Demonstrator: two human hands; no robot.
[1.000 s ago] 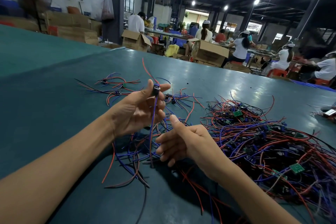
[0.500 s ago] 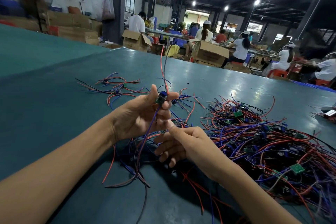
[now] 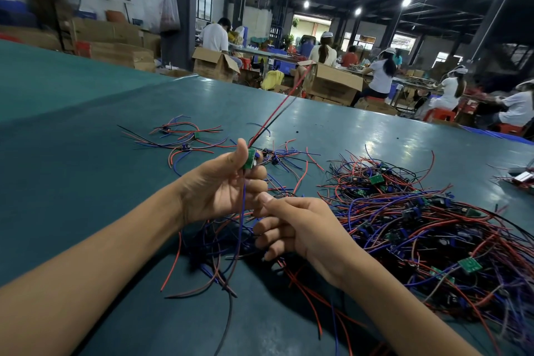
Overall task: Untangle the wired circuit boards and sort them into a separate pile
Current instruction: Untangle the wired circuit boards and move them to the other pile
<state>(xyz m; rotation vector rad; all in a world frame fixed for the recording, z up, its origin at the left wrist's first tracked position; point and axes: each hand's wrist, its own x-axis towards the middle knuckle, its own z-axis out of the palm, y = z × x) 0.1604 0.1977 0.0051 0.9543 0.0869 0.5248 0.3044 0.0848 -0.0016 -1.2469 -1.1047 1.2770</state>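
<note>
Your L hand [image 3: 222, 188] pinches a board [image 3: 249, 159] up so its wires [image 3: 242, 211] hang free of the tangle [image 3: 215, 243] below; R hand [image 3: 297, 228] curls beside, grip unclear.

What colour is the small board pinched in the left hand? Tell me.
Green; the head view shows the board best.

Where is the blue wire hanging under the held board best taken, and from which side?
Pinch the blue wire just below the left hand holding the board, coming from the right. There it hangs straight and alone; lower down it joins the loose wires on the table.
</note>
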